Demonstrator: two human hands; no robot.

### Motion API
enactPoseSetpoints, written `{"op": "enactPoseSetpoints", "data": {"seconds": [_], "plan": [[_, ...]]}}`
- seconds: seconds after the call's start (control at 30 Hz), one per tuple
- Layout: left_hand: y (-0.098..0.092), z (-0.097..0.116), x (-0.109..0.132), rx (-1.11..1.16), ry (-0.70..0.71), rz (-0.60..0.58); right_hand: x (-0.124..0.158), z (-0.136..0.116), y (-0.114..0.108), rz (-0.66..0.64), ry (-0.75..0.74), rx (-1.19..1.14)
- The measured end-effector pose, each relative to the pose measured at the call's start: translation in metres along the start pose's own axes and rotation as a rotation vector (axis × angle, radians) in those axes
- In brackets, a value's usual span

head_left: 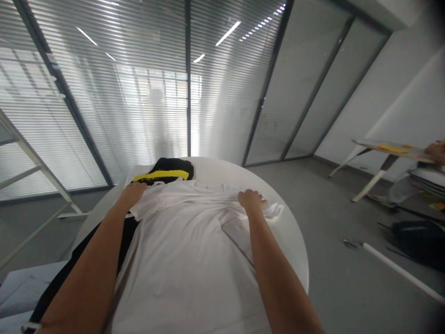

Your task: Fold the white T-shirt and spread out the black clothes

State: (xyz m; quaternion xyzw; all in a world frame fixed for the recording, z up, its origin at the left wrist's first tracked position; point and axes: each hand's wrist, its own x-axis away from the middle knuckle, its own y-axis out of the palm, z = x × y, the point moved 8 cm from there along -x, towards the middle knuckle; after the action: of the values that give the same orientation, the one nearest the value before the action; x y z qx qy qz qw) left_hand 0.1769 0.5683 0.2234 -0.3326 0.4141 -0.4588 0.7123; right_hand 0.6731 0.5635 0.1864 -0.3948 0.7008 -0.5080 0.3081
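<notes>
A white T-shirt (194, 250) is spread over a round white table (292, 232), its neckline at the far side and its body running toward me. My left hand (134, 195) is closed at the left sleeve, by the folded black cloth with a yellow band (163, 174). Its fingertips are partly hidden. At the right shoulder, my right hand (252, 199) has its fingers curled on the shirt fabric. Creases run across the chest between both hands. More black cloth (129, 234) shows under my left forearm.
Behind the table stands a glass partition with blinds (222, 106). A white metal frame (38, 162) is at left, above pale sheets (31, 287). To the right are another table (389, 148), a white pole (399, 269), a dark bag (417, 241) and another person's hand (436, 152).
</notes>
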Motion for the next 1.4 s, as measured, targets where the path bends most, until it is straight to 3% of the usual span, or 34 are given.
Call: {"op": "enactPoseSetpoints", "data": {"seconds": [0.1,0.23,0.33,0.53,0.73,1.0,1.17,1.23,1.3,1.4], "plan": [[0.018,0.009,0.007,-0.044,0.002,-0.167,-0.001,-0.013,0.003,0.027,-0.128,-0.020],[0.034,0.024,0.020,-0.091,0.018,-0.325,0.000,-0.030,0.019,-0.060,-0.309,-0.023],[0.029,0.028,0.020,-0.060,0.036,-0.263,0.001,-0.034,0.025,-0.084,-0.357,-0.014],[0.011,0.014,0.006,-0.065,-0.056,-0.004,0.004,-0.037,0.030,-0.120,-0.468,-0.031],[0.017,0.020,-0.010,-0.059,-0.072,0.006,-0.001,-0.040,0.039,-0.114,-0.532,-0.037],[-0.010,0.036,-0.035,-0.116,-0.098,0.118,-0.002,-0.047,0.049,-0.094,-0.568,-0.018],[0.001,0.038,-0.029,-0.221,-0.115,0.104,-0.001,-0.049,0.056,-0.149,-0.551,0.046],[0.005,0.053,-0.024,-0.265,-0.063,0.160,-0.001,-0.049,0.060,-0.176,-0.544,0.075],[0.012,0.081,-0.020,-0.328,0.081,0.196,-0.002,-0.050,0.062,-0.187,-0.542,0.094],[0.042,0.129,-0.017,-0.418,0.413,0.068,-0.003,-0.049,0.064,-0.188,-0.529,0.120]]}}
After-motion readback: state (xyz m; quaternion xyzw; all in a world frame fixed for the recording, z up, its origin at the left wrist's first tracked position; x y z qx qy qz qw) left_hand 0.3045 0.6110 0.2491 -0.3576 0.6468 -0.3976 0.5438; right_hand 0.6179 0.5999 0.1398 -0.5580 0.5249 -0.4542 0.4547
